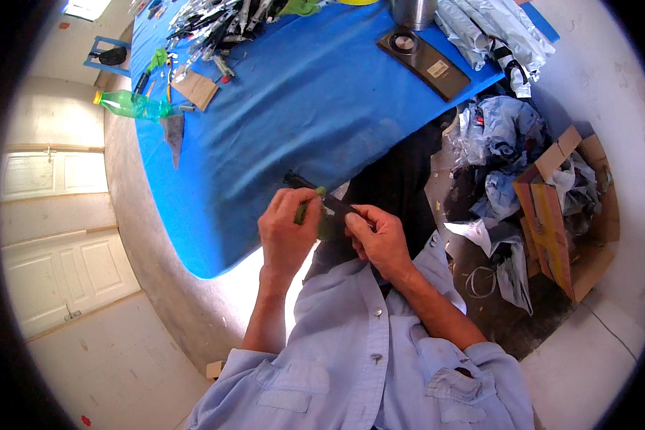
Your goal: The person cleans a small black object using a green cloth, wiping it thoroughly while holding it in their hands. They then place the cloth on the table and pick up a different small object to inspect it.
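My right hand (379, 234) grips the near end of a slim black strip-like part (338, 204), its exact kind unclear. The part slants up and left over the near edge of a table under a blue cover (301, 118). Against its middle, my left hand (290, 220) pinches a piece of green material (325, 228) that looks like cloth. Some of that green piece hangs below the part, blurred. The fingers of my left hand hide where the two meet.
A heap of slender black and silver parts (220, 32) covers the far left. A green plastic bottle (131, 105) lies by the left edge. A digital scale (424, 64) and white plastic bags (494, 32) sit at right. An open cardboard box (548, 236) stands on the floor.
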### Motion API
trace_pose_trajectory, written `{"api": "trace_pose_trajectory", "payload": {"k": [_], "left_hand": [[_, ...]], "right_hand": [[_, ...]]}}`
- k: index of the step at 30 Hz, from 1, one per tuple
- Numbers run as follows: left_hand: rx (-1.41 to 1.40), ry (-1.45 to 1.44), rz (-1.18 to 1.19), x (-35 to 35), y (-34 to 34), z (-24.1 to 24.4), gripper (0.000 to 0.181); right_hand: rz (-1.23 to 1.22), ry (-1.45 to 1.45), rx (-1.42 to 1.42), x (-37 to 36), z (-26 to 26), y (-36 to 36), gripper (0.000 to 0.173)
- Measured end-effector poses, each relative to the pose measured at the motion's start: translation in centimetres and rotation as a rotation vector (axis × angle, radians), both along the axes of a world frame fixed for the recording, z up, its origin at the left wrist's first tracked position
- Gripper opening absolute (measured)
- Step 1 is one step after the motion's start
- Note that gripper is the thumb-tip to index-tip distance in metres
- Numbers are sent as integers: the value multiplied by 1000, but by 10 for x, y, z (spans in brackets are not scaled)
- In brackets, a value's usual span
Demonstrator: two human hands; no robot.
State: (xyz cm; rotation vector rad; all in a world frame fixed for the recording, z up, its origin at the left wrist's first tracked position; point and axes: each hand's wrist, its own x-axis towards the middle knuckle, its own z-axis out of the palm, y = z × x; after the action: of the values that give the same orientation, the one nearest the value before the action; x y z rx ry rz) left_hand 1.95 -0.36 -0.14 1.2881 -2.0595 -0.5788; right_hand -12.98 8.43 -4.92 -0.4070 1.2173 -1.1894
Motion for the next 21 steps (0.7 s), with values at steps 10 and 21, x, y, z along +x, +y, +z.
{"api": "trace_pose_trajectory", "payload": {"k": [10, 21], "left_hand": [[-122, -35, 143, 11, -18, -3, 6], [17, 11, 6, -4, 6, 7, 9]], "right_hand": [[6, 181, -78, 4, -2, 1, 26], [1, 109, -82, 2, -5, 2, 32]]}}
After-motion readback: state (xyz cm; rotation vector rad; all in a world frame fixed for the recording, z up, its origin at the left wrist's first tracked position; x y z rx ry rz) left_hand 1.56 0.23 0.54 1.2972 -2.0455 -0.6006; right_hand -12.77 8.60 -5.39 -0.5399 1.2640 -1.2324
